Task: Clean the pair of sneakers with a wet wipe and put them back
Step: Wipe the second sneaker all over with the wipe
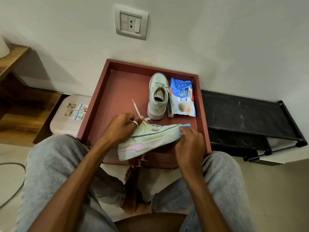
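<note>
White wall (217, 39) backs a red drawer (120, 91) set on the floor, and I place everything by that drawer. Over its near edge, my left hand (120, 128) grips the held sneaker (150, 138) at the collar, fingers curled round the upper, sole tilted toward me. My right hand (190, 144) pinches a blue wipe (185, 125) against the toe. The second sneaker (158, 96) stands upright inside the drawer toward its far right. The wipe packet (183, 97) lies just beside it, touching its side.

I judge this as wiping the first shoe, with its partner apparently untouched. The risks I see:
- A loose lace (136, 108) sticks up past my left hand. It could snag my fingers or drag over a damp panel.
- The grip is high and at one end, so hard pressure at the toe could twist the shoe free and drop it onto the drawer's rim.
- Only a corner of the wipe shows, so it may bunch up and smear instead of lifting the grime.
</note>
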{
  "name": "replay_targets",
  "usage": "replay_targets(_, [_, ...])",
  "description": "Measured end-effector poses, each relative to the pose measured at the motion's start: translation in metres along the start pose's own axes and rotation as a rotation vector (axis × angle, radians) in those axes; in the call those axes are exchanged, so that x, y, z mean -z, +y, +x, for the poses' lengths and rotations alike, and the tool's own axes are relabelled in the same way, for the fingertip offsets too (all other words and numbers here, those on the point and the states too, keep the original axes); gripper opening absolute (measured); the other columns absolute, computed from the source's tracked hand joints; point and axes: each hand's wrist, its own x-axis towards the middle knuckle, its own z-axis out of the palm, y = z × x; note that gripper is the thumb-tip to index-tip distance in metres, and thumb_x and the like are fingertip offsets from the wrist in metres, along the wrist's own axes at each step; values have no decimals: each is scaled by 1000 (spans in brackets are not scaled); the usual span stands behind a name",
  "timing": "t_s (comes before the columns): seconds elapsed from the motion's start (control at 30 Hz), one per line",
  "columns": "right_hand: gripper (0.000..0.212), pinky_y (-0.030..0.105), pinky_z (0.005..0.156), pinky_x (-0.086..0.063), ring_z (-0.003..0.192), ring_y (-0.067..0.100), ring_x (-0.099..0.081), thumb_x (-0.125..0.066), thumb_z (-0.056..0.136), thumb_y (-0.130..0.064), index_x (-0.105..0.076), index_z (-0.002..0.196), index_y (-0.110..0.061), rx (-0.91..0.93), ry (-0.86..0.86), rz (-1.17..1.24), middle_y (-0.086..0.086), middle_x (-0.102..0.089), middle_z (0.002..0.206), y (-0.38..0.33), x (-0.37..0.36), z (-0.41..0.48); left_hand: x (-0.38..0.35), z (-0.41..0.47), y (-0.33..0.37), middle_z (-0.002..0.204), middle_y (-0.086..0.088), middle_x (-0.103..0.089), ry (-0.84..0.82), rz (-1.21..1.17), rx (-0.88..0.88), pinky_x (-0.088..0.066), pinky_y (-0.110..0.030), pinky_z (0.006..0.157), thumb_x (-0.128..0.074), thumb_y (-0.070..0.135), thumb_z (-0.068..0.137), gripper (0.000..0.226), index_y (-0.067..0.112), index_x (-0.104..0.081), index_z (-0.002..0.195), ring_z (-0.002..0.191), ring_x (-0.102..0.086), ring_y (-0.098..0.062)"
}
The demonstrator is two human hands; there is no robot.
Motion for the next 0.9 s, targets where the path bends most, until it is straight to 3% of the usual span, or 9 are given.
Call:
replay_targets(0.17, [41, 32, 91, -53, 107, 22, -58, -64, 80, 6, -68, 118, -8, 175, -103, 180, 6, -67, 113, -66, -7, -46, -3, -1, 0, 59, -6, -45, 2, -30, 25, -30, -32, 48, -57, 49, 100, 59, -5, -56, 78, 51, -35, -18])
replay_targets(0.27, [38, 28, 97, -51, 113, 19, -57, -46, 91, -14, -64, 124, -8, 298, -185, 240, 6, -65, 118, -96, -5, -74, -1, -3, 0, 62, -8, -49, -28, -94, 63, -34, -33, 53, -59, 47, 100, 56, -7, -61, 83, 56, -39, -19])
replay_targets(0.43, [40, 26, 96, -52, 115, 20, -57, -40, 92, -16, -65, 122, -9, 460, -257, 189, 5, -66, 119, -87, 4, -82, 1, -7, 4, 65, -7, -53, -70, -119, 92, -35, -34, 53, -60, 47, 99, 49, -1, -67, 89, 57, -41, -18])
replay_targets(0.57, [40, 30, 89, -52, 102, 21, -59, -61, 83, 7, -69, 119, -8, 297, -125, 133, 5, -67, 112, -54, 5, -47, 3, -8, 10, 62, -4, -54, -78, -97, 86, -34, -29, 50, -61, 46, 99, 45, 4, -67, 84, 53, -43, -16])
replay_targets(0.67, [41, 35, 86, -55, 101, 22, -60, -66, 81, 8, -70, 119, -7, 184, -84, 134, 6, -68, 110, -51, 1, -37, 3, -9, 13, 61, -3, -51, -79, -117, 72, -31, -28, 48, -62, 44, 99, 43, 4, -67, 84, 53, -39, -16])
replay_targets(0.73, [39, 30, 90, -54, 106, 21, -58, -63, 84, 2, -67, 122, -7, 281, -130, 121, 7, -67, 113, -66, 1, -56, 4, -9, 13, 63, -6, -54, -78, -140, 84, -34, -30, 51, -62, 42, 99, 42, 3, -67, 85, 55, -42, -17])
replay_targets(0.83, [37, 24, 94, -52, 113, 19, -56, -42, 95, -15, -67, 120, -8, 503, -219, 103, 6, -65, 117, -84, 6, -88, 5, -9, 11, 68, -10, -57, -100, -181, 122, -36, -32, 53, -63, 40, 99, 40, 2, -69, 88, 59, -44, -20])
replay_targets(0.9, [41, 23, 96, -51, 114, 19, -55, -35, 96, -15, -68, 119, -8, 565, -241, 92, 5, -66, 117, -84, 8, -89, 5, -10, 13, 65, -7, -53, -114, -185, 124, -32, -29, 49, -63, 40, 98, 40, 3, -69, 88, 56, -41, -17])
